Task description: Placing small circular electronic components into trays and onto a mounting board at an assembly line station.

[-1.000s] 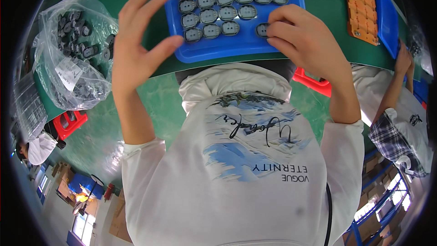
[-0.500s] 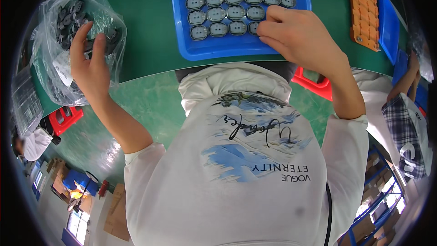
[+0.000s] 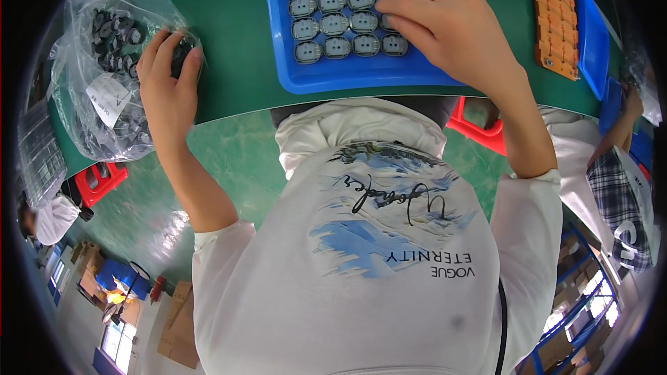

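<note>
My left hand (image 3: 169,80) is at the right side of a clear plastic bag (image 3: 73,107) full of dark grey plastic parts (image 3: 111,31). Its fingers curl round several of those dark parts at the bag's edge. My right hand (image 3: 455,28) reaches over a blue tray (image 3: 309,82), thumb and index finger brought together in a pinch. Whatever is between those fingertips is too small or hidden to make out. Rows of oval grey housings (image 3: 336,47) lie in the tray, each with small dark holes. The right hand covers part of the tray's right side.
An orange slotted fixture (image 3: 556,24) and another blue tray (image 3: 593,42) lie at the right of the green table (image 3: 229,48). Red stools (image 3: 479,128) stand below the table edge. Another person's arm (image 3: 622,125) is at the far right.
My left hand has moved right within the bag, and its fingers have closed round dark parts. My right hand has shifted up one row, uncovering the front-row housing it was touching.
</note>
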`<action>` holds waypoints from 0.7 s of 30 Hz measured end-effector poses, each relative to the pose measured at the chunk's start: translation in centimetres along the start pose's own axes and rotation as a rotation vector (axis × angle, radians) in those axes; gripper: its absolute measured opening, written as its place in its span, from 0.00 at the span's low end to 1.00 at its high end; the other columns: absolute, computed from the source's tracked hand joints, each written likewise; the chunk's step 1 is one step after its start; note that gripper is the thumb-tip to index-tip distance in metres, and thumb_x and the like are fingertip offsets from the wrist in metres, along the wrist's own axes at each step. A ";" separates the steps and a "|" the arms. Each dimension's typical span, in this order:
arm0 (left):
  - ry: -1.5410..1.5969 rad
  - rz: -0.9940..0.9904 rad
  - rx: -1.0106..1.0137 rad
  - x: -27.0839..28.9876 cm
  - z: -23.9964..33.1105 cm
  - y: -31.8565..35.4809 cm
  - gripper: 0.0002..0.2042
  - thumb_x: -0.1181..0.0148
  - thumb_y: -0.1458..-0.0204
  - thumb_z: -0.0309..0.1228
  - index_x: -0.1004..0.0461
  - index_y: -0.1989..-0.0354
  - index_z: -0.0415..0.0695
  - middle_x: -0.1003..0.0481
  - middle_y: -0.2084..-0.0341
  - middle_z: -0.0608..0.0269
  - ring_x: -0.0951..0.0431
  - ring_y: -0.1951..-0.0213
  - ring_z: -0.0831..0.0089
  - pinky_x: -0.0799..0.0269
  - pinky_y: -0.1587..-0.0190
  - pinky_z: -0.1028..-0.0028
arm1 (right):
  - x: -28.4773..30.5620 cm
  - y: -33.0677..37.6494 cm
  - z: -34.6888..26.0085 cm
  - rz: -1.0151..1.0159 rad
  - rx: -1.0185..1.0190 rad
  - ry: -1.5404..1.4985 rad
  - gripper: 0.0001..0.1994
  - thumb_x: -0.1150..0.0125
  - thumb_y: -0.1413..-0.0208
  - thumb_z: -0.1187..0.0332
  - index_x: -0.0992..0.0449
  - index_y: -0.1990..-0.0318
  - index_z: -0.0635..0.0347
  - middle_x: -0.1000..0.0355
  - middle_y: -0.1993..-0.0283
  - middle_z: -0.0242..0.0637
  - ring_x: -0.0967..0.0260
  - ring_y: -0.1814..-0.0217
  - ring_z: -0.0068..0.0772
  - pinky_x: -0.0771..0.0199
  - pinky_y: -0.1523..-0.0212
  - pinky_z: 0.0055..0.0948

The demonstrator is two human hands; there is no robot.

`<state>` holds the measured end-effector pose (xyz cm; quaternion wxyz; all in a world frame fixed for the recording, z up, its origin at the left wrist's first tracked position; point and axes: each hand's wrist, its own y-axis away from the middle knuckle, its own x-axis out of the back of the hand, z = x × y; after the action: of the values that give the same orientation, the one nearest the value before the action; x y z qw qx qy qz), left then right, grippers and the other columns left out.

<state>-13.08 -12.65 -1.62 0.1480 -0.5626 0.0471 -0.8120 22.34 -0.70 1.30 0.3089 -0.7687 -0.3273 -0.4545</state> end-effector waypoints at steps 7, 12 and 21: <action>0.095 0.002 0.054 0.6 0.7 0.5 0.15 0.37 0.44 0.34 0.21 0.48 0.45 0.25 0.44 0.58 0.30 0.41 0.55 0.34 0.39 0.62 | -2.9 -2.1 1.2 0.574 0.505 -0.136 0.04 0.37 0.46 0.71 0.22 0.68 0.62 0.34 0.64 0.41 0.31 0.61 0.45 0.29 0.60 0.38; 0.070 0.028 0.007 0.4 0.6 0.6 0.15 0.37 0.44 0.33 0.20 0.49 0.47 0.25 0.45 0.58 0.30 0.42 0.55 0.34 0.39 0.62 | -2.8 -2.1 0.5 0.554 0.528 -0.114 0.06 0.37 0.46 0.70 0.21 0.67 0.64 0.34 0.64 0.42 0.31 0.61 0.45 0.29 0.59 0.38; 0.090 0.044 -0.003 0.1 0.1 0.8 0.14 0.36 0.44 0.32 0.20 0.49 0.47 0.25 0.44 0.59 0.31 0.41 0.56 0.34 0.38 0.61 | 1.1 -2.7 -3.8 -0.029 -0.059 -0.060 0.10 0.36 0.45 0.66 0.19 0.64 0.65 0.34 0.64 0.44 0.35 0.58 0.45 0.34 0.55 0.39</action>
<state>-12.84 -13.39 -1.66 0.1629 -0.5246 0.0674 -0.8329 18.73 -1.80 4.30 0.2697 -0.7859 -0.3339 -0.4451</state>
